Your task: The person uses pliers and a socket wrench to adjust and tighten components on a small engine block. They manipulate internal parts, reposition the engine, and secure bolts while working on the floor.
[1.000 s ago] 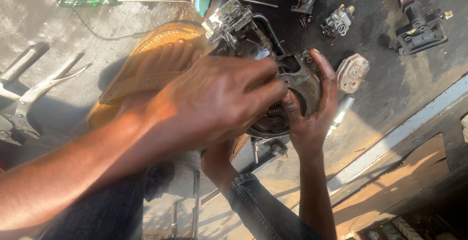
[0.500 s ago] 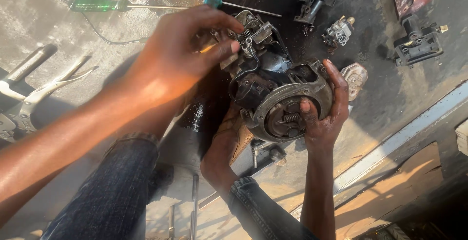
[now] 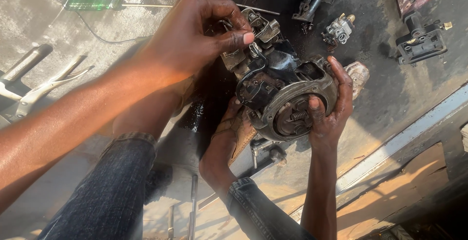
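Two hands work on one greasy engine part [image 3: 282, 98], a dark metal block with a round open end showing a small spring inside. The right hand [image 3: 329, 108] grasps that round end from the side: its fingers [image 3: 341, 81] curl over the rim and the thumb presses on the face beside the spring. The left hand [image 3: 195, 35] sits on top of the block, thumb and forefinger pinched together on a small metal lever, the other fingers bent loosely behind them. Under the block, just below the right fingers, a bare foot [image 3: 229, 137] props the part from beneath, with denim trouser legs on both sides.

Beyond the left fingers a green-handled screwdriver [image 3: 95, 4] lies on the stained concrete floor [image 3: 53, 30], well apart from the hand. Pliers [image 3: 34, 89] lie off to the far left. Past the right fingertips, a small carburettor [image 3: 339, 29] and a black metal bracket [image 3: 421, 40] rest on the oily ground, apart from each other.
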